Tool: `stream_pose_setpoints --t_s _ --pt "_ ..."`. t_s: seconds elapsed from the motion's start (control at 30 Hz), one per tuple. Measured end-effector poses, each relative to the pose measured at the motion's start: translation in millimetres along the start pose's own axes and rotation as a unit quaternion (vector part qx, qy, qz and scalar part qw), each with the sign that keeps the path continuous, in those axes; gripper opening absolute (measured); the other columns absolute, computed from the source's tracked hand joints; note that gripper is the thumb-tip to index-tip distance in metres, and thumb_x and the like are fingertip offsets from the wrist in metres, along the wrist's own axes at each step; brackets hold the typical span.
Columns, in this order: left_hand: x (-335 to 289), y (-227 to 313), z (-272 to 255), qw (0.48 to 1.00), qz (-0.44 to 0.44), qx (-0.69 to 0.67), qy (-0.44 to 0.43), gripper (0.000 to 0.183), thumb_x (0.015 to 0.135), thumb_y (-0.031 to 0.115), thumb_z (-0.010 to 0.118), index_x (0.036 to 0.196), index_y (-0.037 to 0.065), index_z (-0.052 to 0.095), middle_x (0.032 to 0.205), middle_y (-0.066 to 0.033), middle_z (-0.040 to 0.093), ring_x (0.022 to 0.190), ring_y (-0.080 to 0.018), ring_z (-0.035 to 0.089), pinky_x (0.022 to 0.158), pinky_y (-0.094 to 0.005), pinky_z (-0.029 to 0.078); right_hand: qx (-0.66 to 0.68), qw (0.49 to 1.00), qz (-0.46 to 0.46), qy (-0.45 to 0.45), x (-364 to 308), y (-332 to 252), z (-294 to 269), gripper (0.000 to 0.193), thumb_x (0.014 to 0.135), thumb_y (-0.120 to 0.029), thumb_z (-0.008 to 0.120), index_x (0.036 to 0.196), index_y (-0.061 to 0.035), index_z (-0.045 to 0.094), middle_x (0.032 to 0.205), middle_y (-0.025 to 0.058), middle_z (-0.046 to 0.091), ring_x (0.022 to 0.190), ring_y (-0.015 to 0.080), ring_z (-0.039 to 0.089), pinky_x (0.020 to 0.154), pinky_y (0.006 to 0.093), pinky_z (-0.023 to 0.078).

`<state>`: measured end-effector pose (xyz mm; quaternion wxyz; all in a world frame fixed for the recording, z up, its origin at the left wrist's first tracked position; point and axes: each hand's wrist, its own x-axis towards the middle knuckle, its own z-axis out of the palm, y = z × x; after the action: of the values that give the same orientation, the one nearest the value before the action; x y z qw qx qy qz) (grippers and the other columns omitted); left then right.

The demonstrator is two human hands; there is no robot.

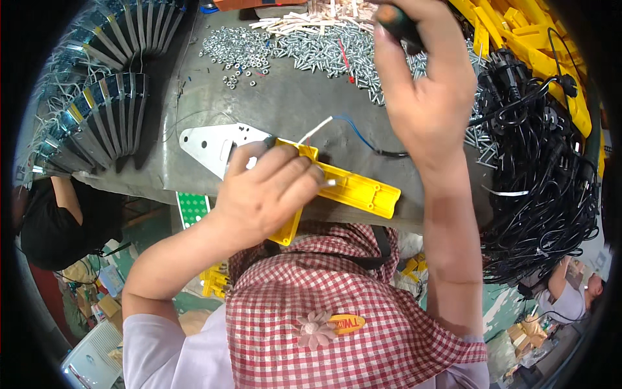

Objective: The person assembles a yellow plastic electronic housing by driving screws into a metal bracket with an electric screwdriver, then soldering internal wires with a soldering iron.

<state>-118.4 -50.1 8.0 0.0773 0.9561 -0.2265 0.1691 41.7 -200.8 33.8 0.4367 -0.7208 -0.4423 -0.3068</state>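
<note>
My left hand is closed over a yellow plastic housing near the table's front edge, pressing it down. A flat silvery metal plate with holes adjoins the housing and is partly under that hand. A small white piece shows at its fingertips. My right hand is raised above the table, its fingers wrapped round a dark screwdriver handle with an orange end; the shaft is hidden. Between the hands, a white wire and a blue wire run from the housing to a black cable.
Screws and nuts lie heaped at the back, with pale strips behind. Black plug cables pile up at right, below yellow plastic parts. Stacked wired metal parts stand at left. Other people sit at both sides.
</note>
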Motion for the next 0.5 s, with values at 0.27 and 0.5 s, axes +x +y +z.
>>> stream_pose_setpoints --t_s 0.27,0.5 --pt "-19 14 -15 0.995 0.029 0.012 -0.094 0.029 0.077 0.015 0.053 0.102 0.0 0.054 0.11 -0.0146 0.059 0.103 -0.0235 0.056 0.09 -0.0385 0.041 0.541 0.787 0.284 -0.085 -34 -47 -39 0.046 0.091 -0.04 0.039 0.065 -0.0037 0.049 0.062 0.0074 0.047 0.054 0.0169 0.041 0.055 0.0294 0.034" --pt "-26 15 -6 0.997 0.009 -0.064 -0.03 0.03 0.074 0.013 0.057 0.1 -0.002 0.058 0.108 -0.0171 0.062 0.094 -0.0242 0.062 0.089 -0.0433 0.044 0.649 0.672 0.346 -0.086 -44 -69 -23 0.051 0.095 -0.041 0.034 0.062 -0.0029 0.045 0.059 0.0073 0.044 0.054 0.0179 0.039 0.056 0.0309 0.031"
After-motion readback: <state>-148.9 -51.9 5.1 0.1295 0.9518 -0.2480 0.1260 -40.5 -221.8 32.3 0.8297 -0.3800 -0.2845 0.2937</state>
